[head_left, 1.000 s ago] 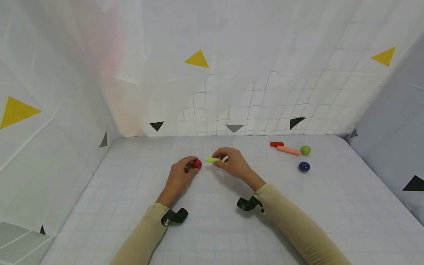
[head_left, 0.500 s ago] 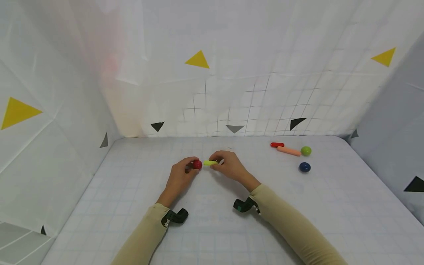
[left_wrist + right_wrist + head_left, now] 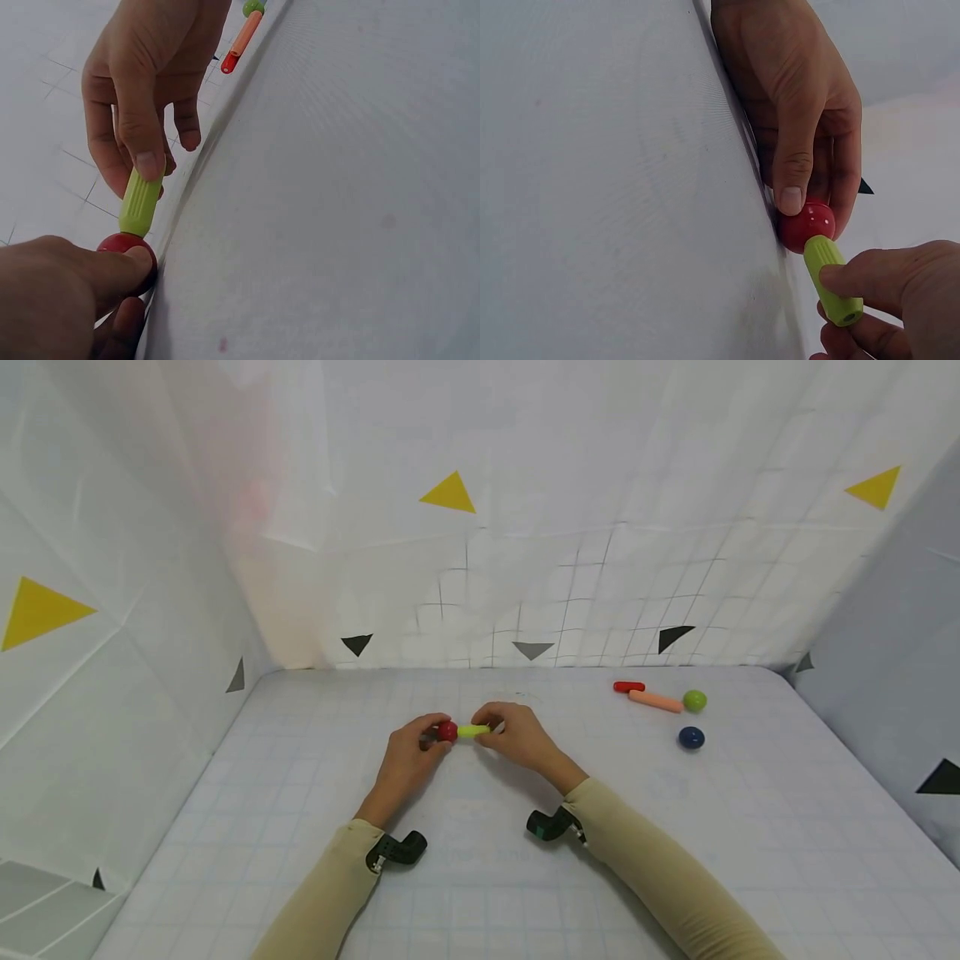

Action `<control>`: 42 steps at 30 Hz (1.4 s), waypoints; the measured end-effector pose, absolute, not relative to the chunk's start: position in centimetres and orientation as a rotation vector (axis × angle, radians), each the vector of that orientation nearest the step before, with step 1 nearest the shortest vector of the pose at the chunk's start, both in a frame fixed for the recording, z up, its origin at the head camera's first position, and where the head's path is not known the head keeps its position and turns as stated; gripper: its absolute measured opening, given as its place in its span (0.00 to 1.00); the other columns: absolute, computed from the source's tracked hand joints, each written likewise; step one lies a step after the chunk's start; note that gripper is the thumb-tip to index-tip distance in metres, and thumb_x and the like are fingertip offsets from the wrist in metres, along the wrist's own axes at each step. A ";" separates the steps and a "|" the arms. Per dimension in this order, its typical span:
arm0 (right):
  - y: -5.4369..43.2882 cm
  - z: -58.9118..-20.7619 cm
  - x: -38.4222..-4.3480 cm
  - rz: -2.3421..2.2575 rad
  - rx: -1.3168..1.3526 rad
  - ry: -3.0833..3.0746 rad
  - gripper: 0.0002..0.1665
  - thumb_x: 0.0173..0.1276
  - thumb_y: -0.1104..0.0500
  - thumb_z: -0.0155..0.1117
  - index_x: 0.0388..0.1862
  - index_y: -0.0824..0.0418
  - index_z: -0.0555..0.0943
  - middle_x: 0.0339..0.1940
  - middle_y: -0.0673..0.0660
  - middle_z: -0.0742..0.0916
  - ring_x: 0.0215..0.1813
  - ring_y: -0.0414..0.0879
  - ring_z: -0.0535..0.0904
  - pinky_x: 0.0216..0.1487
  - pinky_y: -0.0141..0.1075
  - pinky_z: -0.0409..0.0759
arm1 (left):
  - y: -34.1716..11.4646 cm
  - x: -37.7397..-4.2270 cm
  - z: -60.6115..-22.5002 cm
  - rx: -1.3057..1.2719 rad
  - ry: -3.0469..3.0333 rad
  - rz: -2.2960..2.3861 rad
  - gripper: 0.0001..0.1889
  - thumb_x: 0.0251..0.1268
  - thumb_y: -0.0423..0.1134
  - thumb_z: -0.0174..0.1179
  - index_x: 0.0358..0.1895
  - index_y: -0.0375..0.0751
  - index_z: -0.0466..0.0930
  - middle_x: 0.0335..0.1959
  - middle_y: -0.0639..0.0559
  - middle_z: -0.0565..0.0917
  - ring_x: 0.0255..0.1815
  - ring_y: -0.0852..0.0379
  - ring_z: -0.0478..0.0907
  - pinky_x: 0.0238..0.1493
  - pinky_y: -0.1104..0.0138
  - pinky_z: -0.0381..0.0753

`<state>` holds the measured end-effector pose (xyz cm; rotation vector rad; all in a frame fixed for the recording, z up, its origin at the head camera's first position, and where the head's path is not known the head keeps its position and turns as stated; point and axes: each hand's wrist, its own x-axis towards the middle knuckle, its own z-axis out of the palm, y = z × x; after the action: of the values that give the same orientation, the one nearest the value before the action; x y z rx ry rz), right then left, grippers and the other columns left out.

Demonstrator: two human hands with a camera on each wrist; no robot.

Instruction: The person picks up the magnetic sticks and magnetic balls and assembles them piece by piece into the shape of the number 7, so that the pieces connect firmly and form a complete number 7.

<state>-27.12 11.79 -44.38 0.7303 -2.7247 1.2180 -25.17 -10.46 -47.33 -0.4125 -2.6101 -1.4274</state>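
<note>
My left hand (image 3: 408,760) pinches a glossy red ball (image 3: 447,732) between thumb and fingers, low over the table. From the other side my right hand (image 3: 522,739) grips a yellow-green ribbed stick (image 3: 471,730), lying level. The stick's near end meets the ball; in the left wrist view the stick (image 3: 140,206) touches the red ball (image 3: 124,244). Seen from the right wrist, the stick's free end (image 3: 847,317) has a small dark hole. Whether the stick's tip sits inside the ball or only against it, I cannot tell.
Toward the back right of the table lie a short red stick (image 3: 628,687), a longer peach stick (image 3: 656,702), a green ball (image 3: 694,700) and a dark blue ball (image 3: 692,737). White sheet walls with yellow and black triangles stand behind and at both sides.
My right hand has moved left and slightly down with the yellow-green stick, closing the gap until its end meets the red ball. The left hand has stayed in place, holding the ball.
</note>
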 end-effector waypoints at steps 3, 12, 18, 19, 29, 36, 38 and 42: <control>11.8 -44.6 -27.2 1.227 0.728 -2.722 0.09 0.67 0.66 0.74 0.46 0.60 0.88 0.43 0.51 0.89 0.43 0.45 0.83 0.44 0.39 0.82 | -10.5 -25.2 -47.3 -0.416 -2.606 -1.434 0.22 0.67 0.32 0.71 0.63 0.43 0.83 0.51 0.49 0.86 0.47 0.53 0.83 0.50 0.58 0.82; 11.9 -44.9 -27.2 1.251 0.722 -2.715 0.09 0.67 0.67 0.74 0.45 0.60 0.88 0.42 0.51 0.89 0.42 0.44 0.83 0.44 0.39 0.83 | -10.5 -25.1 -47.2 -0.424 -2.599 -1.442 0.21 0.69 0.34 0.71 0.63 0.42 0.83 0.52 0.49 0.86 0.50 0.52 0.83 0.52 0.58 0.82; 11.9 -44.9 -27.3 1.258 0.733 -2.719 0.09 0.67 0.67 0.73 0.46 0.60 0.88 0.44 0.51 0.89 0.43 0.45 0.84 0.45 0.39 0.83 | -10.5 -25.1 -47.3 -0.444 -2.569 -1.415 0.22 0.66 0.32 0.72 0.62 0.41 0.83 0.53 0.47 0.87 0.52 0.51 0.84 0.53 0.56 0.83; 11.9 -44.9 -27.3 1.256 0.734 -2.720 0.10 0.67 0.67 0.73 0.47 0.61 0.88 0.44 0.52 0.89 0.44 0.45 0.84 0.45 0.39 0.83 | -10.6 -25.1 -47.3 -0.441 -2.567 -1.418 0.21 0.66 0.32 0.72 0.62 0.42 0.83 0.53 0.48 0.87 0.52 0.51 0.84 0.53 0.57 0.82; 13.3 -44.2 -26.7 1.227 0.700 -2.744 0.13 0.68 0.66 0.72 0.51 0.63 0.86 0.47 0.53 0.88 0.46 0.46 0.83 0.47 0.40 0.83 | -10.8 -25.1 -47.3 -0.400 -2.585 -1.444 0.22 0.67 0.34 0.73 0.63 0.42 0.84 0.53 0.49 0.87 0.53 0.52 0.83 0.54 0.58 0.82; 15.2 -43.4 -26.2 1.227 0.673 -2.760 0.15 0.68 0.64 0.74 0.52 0.64 0.85 0.46 0.54 0.88 0.48 0.48 0.83 0.48 0.43 0.83 | -10.6 -25.1 -47.1 -0.369 -2.610 -1.441 0.22 0.68 0.35 0.72 0.64 0.45 0.83 0.53 0.50 0.86 0.53 0.54 0.82 0.54 0.58 0.81; 15.8 -43.3 -25.9 1.217 0.661 -2.765 0.15 0.69 0.64 0.74 0.52 0.64 0.85 0.46 0.55 0.88 0.48 0.48 0.83 0.48 0.43 0.83 | -10.5 -25.2 -47.2 -0.369 -2.616 -1.448 0.22 0.68 0.35 0.72 0.64 0.45 0.83 0.53 0.50 0.86 0.53 0.54 0.82 0.54 0.59 0.81; 16.9 -43.1 -25.4 1.218 0.639 -2.757 0.15 0.69 0.64 0.73 0.53 0.65 0.85 0.48 0.58 0.87 0.49 0.50 0.82 0.49 0.45 0.84 | -10.5 -25.2 -47.4 -0.378 -2.610 -1.447 0.22 0.68 0.35 0.72 0.64 0.45 0.83 0.53 0.51 0.86 0.53 0.54 0.82 0.54 0.59 0.81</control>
<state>-25.40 16.89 -43.05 0.6386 -2.7567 1.2180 -25.23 -10.52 -47.44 -0.3784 -2.6097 -1.4468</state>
